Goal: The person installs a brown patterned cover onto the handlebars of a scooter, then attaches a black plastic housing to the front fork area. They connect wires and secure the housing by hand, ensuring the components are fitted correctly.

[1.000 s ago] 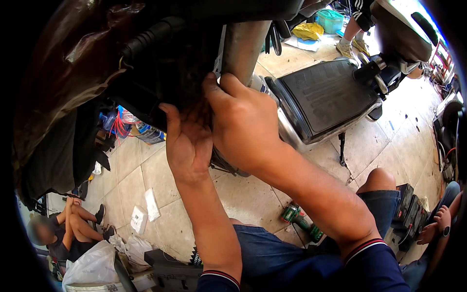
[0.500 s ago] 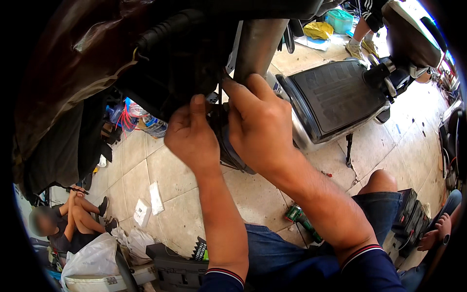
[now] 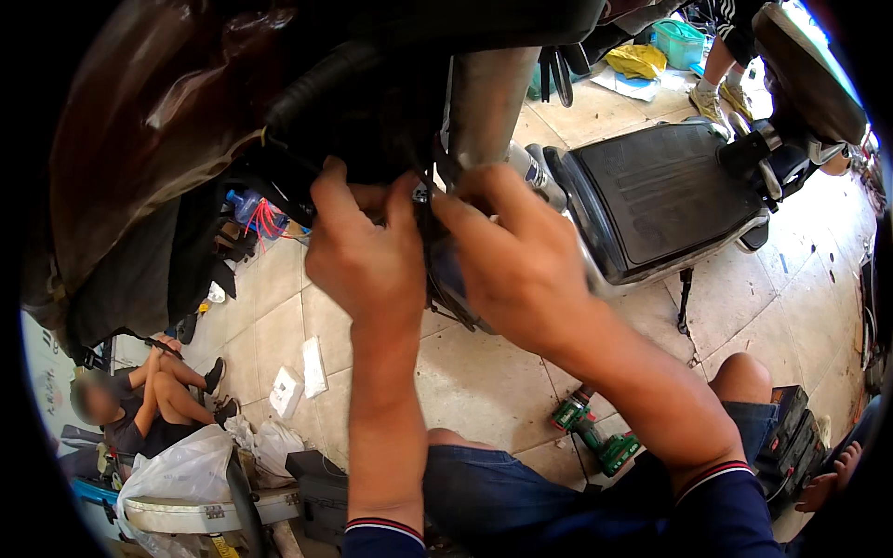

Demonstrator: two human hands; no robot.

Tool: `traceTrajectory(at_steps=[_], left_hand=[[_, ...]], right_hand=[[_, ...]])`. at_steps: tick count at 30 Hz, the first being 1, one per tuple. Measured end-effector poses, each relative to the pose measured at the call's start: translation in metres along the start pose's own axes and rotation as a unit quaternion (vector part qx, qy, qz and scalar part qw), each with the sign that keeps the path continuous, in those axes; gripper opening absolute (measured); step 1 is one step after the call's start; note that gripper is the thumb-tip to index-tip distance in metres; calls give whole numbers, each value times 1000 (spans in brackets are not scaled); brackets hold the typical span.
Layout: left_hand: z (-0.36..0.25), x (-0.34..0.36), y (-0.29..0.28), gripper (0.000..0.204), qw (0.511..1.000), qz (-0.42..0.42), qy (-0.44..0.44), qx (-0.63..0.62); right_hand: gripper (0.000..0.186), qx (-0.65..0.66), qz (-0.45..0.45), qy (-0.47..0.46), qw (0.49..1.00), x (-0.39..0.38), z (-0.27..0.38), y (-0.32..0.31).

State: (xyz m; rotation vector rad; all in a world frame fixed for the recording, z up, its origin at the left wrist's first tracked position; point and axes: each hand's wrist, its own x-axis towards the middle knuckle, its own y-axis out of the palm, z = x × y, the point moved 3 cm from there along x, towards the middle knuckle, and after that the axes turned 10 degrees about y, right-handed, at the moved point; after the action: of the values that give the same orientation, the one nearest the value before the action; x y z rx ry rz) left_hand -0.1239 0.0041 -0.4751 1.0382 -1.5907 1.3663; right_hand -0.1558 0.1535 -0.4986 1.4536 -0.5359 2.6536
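Both of my hands are raised under the dark body of a scooter-like vehicle (image 3: 186, 102), beside its grey metal tube (image 3: 487, 107). My left hand (image 3: 365, 251) is closed, thumb and fingertips bent together up in the shadow; what they pinch is hidden. Just right of it, my right hand (image 3: 526, 256) is closed too, its fingertips pinching a thin black cable (image 3: 430, 182) that runs close along the tube. More dark parts hang below, between my wrists. A ribbed black hose (image 3: 321, 88) lies in the shade above my left hand.
A scooter with a black footboard (image 3: 656, 200) stands at the right. On the tiles lie a green cordless drill (image 3: 595, 437) and white boxes (image 3: 286, 391). A person (image 3: 153, 400) sits at the left; another person's legs (image 3: 721, 74) show at the back. A black case (image 3: 786, 442) is at right.
The view has shifted, so the surroundings sit further right. My left hand has moved up and in, its fingertips now nearer my right hand's. The right hand stays by the tube.
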Motion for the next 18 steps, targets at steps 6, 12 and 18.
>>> traceTrajectory(at_steps=[6, 12, 18], left_hand=[[-10, 24, -20, 67, 989, 71, 73, 111], [-10, 37, -26, 86, 964, 50, 159, 205], [1, 31, -22, 91, 951, 31, 230, 204]], right_hand=[[61, 37, -57, 139, 988, 12, -35, -27], [80, 66, -28, 247, 966, 28, -35, 20], [55, 112, -17, 201, 973, 25, -38, 23]])
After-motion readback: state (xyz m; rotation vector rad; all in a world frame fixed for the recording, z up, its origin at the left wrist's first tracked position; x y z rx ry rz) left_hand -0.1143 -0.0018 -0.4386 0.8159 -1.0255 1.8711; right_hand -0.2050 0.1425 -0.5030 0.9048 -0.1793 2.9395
